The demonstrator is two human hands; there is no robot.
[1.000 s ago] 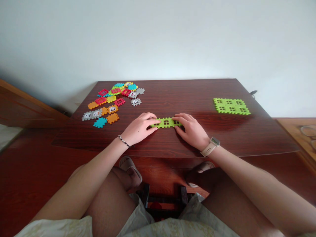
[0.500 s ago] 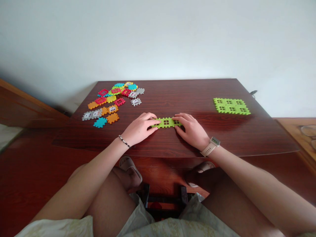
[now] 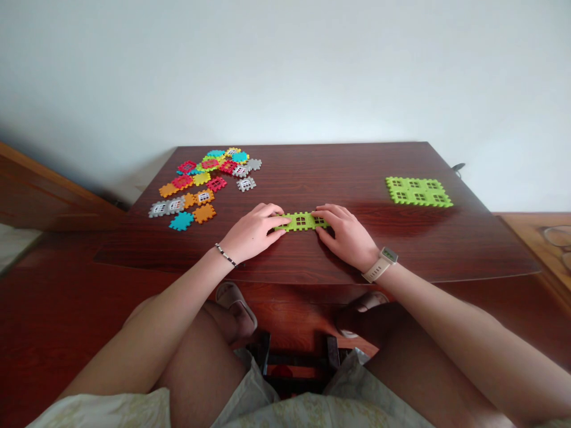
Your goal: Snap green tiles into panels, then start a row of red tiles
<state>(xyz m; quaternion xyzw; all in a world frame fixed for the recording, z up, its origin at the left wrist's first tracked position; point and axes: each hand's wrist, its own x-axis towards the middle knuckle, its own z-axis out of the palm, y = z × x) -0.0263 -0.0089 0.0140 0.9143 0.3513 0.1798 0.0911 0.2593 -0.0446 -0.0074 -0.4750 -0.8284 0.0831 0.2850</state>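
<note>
A strip of joined green window panels [image 3: 301, 222] lies on the table near its front edge, between my two hands. My left hand [image 3: 256, 229] grips the strip's left end, fingers along the far side and thumb at the near side. At the right end, my right hand [image 3: 348, 233] holds it the same way, its fingers bent over the panel. Both ends are partly covered by my fingers. The toothed edges and the middle window of the strip show plainly.
On the dark wooden table [image 3: 321, 172], a larger green panel block [image 3: 419, 191] with two rows of windows lies to the right. Loose interlocking pieces in several colours, such as a blue piece [image 3: 181, 221] and a red piece [image 3: 216, 183], lie at the left. A wall [image 3: 294, 71] stands behind.
</note>
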